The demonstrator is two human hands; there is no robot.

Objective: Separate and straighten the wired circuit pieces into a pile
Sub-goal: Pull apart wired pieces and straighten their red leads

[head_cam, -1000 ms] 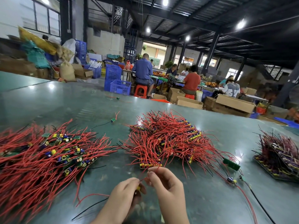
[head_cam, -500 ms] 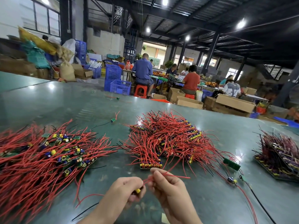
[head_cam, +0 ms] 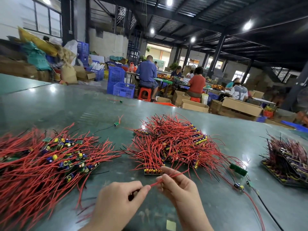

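Pinching: a red wire (head_cam: 168, 177) runs between two hands low in the frame, above a glossy green table (head_cam: 216, 205).
Left hand: the left hand (head_cam: 120, 199) has fingers curled, thumb and forefinger pressed on the wire's near end; a dark part shows inside the fist, too hidden to name.
Right hand: the right hand (head_cam: 178, 185) nips the same wire between thumb and fingertips, with the loose end jutting up and to the right.
Near left: a wide spread of wired circuit pieces (head_cam: 50, 160), red leads fanned out and yellow and blue capacitors showing among them.
Centre: a tangled heap (head_cam: 168, 144) just beyond the hands, with a strip of boards (head_cam: 152, 170) at its near edge.
Right of centre: a green board (head_cam: 238, 169) and a small piece with long leads (head_cam: 239, 185) lie apart from the heap.
Far right: a darker stacked pile (head_cam: 290, 159) near the table edge.
Mid-table: a lone piece (head_cam: 116, 124) with red and black leads.
Background: seated workers (head_cam: 147, 71), blue crates (head_cam: 120, 84), cardboard boxes (head_cam: 241, 107).
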